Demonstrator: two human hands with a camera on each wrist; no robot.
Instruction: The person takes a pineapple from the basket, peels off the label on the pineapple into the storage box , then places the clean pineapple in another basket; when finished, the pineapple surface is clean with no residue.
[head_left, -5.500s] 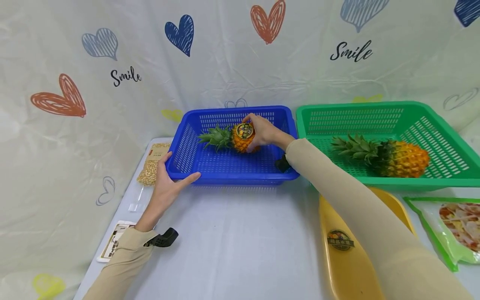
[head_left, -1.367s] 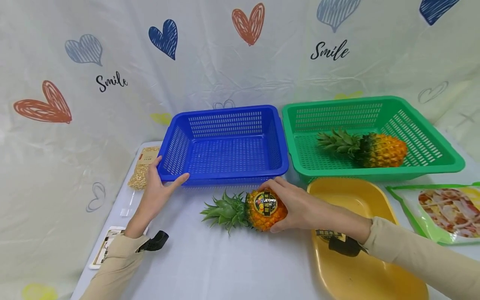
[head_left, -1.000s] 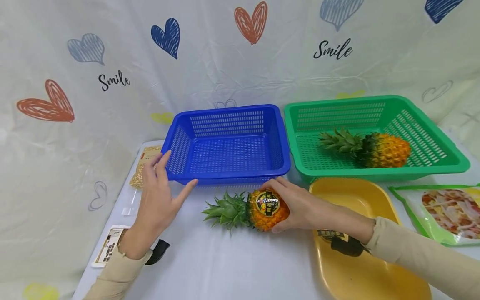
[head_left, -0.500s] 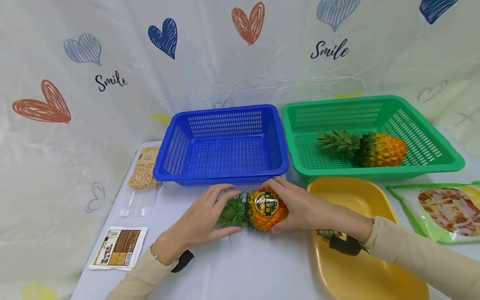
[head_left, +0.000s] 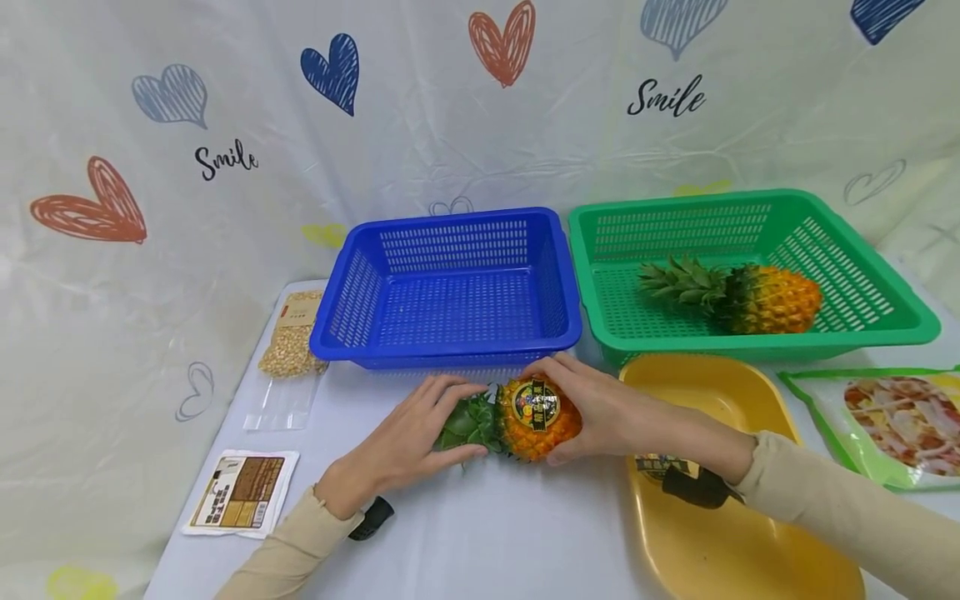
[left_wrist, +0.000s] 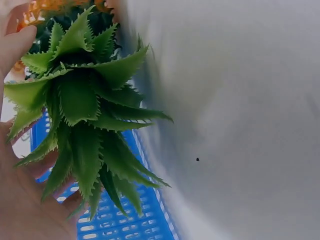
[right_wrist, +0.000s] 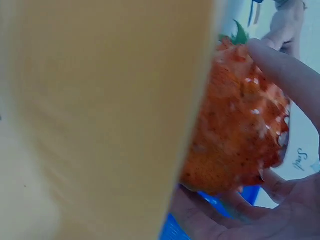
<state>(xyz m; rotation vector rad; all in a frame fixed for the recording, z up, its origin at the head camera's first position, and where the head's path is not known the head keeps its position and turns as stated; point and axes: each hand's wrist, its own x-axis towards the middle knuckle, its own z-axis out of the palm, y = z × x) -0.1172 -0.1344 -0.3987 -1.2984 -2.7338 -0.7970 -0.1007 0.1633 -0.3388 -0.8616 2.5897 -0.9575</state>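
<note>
A pineapple with a round black-and-gold label lies on the white table in front of the blue basket, its green crown toward the left. My right hand grips the fruit's right end, thumb on the near side and fingers over the far side; the right wrist view shows its orange skin within the grasp. My left hand curls round the leafy crown, thumb near and fingers far, hiding the leaf tips in the head view.
The blue basket stands behind. Right of it, a green basket holds another pineapple. A yellow tub lies under my right forearm, beside a green-edged food bag. At left are a bag of kernels and a flat packet.
My right hand has brought the pineapple out of the blue basket onto the table. My left hand has left that basket's rim and moved right, to the crown.
</note>
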